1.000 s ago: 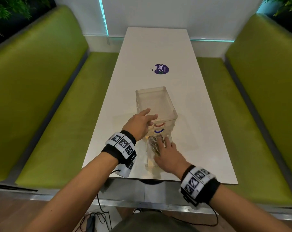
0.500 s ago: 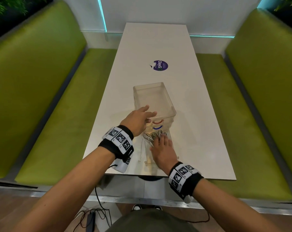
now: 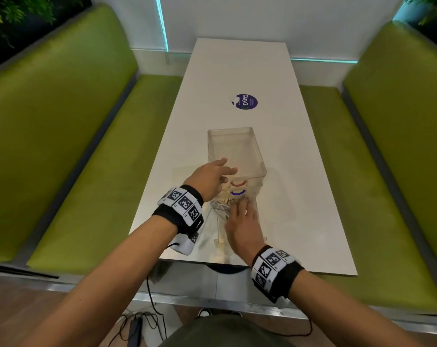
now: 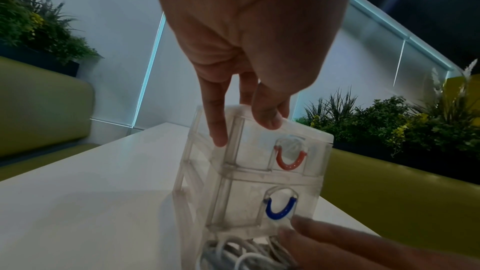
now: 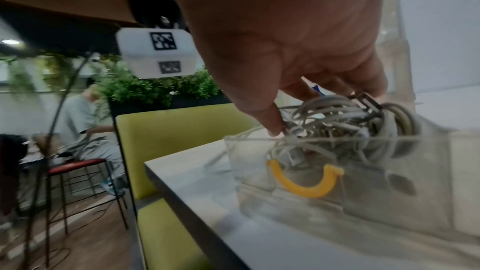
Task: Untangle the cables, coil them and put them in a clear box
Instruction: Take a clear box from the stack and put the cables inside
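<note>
Clear box (image 3: 236, 156) is a stacked drawer unit on the white tabletop (image 3: 300, 196), just this side of the purple sticker (image 3: 245, 101). Its bottom drawer (image 5: 337, 171), yellow handle (image 5: 306, 184), is pulled out toward you. Cables (image 5: 345, 122) sit bundled in that drawer, piled above its front rim. Your right hand (image 3: 243, 225) is on top of the bundle, fingers (image 5: 267, 118) straight and pressing down, grip released, nothing grasped. Your left hand (image 3: 208, 180) rests on the box's upper near-left corner, fingertips (image 4: 218, 128) flat on the wall beside the red handle (image 4: 289, 158); grip also released. Blue handle (image 4: 280, 209) sits directly below the red one.
</note>
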Demonstrator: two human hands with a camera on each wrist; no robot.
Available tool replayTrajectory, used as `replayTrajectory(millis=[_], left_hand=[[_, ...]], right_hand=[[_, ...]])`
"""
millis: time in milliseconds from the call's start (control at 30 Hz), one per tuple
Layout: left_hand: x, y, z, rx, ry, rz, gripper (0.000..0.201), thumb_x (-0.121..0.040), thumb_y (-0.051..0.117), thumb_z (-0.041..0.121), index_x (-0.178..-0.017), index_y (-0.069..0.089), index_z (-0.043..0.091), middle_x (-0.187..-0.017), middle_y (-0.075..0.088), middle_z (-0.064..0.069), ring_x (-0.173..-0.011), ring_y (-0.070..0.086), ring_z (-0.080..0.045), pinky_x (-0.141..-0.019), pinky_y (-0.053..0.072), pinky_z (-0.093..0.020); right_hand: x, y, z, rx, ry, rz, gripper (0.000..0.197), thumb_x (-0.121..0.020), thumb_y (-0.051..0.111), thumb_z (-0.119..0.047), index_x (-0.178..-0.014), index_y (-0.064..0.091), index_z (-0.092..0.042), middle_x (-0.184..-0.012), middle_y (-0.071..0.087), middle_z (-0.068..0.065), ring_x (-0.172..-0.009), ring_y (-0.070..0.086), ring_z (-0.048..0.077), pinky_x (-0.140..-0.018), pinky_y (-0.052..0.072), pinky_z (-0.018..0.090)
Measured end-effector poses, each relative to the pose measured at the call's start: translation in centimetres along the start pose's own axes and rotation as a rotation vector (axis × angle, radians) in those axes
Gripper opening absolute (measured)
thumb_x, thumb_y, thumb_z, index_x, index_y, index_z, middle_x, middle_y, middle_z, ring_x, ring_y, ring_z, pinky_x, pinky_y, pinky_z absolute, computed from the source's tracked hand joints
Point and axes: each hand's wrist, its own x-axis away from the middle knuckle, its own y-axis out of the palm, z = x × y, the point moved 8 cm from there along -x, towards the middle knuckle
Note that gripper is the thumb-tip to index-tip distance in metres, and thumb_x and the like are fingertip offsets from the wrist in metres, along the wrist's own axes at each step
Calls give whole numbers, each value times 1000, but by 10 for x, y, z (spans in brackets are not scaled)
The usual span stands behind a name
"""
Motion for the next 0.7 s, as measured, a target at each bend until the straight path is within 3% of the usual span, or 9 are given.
replayTrajectory(millis=[100,167,233,300,367,400,533,600,700], left_hand=[[-1,0,-1,-5,3,-1,58,-89,44,-9,-133,53,28,-156,26,1,-94,64,-8,-80,38,-12],[-2,0,-2,-8,2,-1,58,-88,45,-8,-133,53,28,-156,27,2,-90,62,-6,-79,39,-12],[-1,0,-2,-10,7,-7,58,-89,45,-8,-134,53,28,-156,26,1,-91,62,-6,-80,38,-12],[0,-1,-1,-11,8,-3,55,-90,45,-6,-134,53,27,-156,27,0,-100,64,-10,-82,35,-9],[1,-2,-1,-7,4,1,54,-91,46,-4,-134,53,27,-156,27,0,-103,64,-11,-82,32,-6],[1,-2,0,-6,2,-2,54,-91,46,-4,-134,52,27,-156,27,0,-102,64,-10,-82,32,-6],[1,0,-1,12,5,-16,55,-91,45,-6,-134,52,27,-157,26,1,-90,62,-4,-80,33,-4],[1,0,-1,8,10,-15,55,-90,44,-6,-134,53,27,-157,26,0,-92,64,-6,-80,31,-4],[2,-1,0,-8,9,-10,54,-91,45,-5,-133,53,28,-156,27,1,-101,65,-10,-80,32,-5]], right_hand=[[11,-12,-17,-56,-226,140,67,-73,75,-22,-131,48,-4,-129,54,27,-120,51,47,-94,48,55],[12,-15,-29,-95,-377,141,68,-79,71,-21,-139,39,-17,-136,49,23,-123,47,47,-97,46,56],[4,-16,-34,-86,-443,126,60,-84,66,-22,-138,40,-21,-139,49,19,-119,51,45,-94,47,54],[-4,-23,-32,-138,-450,146,42,-85,59,-23,-126,53,-16,-128,58,14,-100,60,37,-78,55,46],[-8,-27,-21,-192,-414,164,32,-80,62,-17,-112,62,-10,-107,66,11,-79,63,31,-58,53,36],[-8,-28,-15,-187,-383,161,31,-78,63,-12,-109,63,-8,-100,66,10,-76,63,31,-56,51,35],[-7,-26,-2,-144,-292,172,18,-71,65,2,-88,59,-2,-86,55,14,-68,54,30,-51,36,32],[-14,-28,-8,-86,-254,142,22,-63,68,9,-80,60,-1,-85,55,17,-67,55,31,-51,39,34],[-22,-33,-20,-56,-240,72,22,-74,58,13,-94,63,8,-103,56,26,-87,58,40,-71,48,45]])
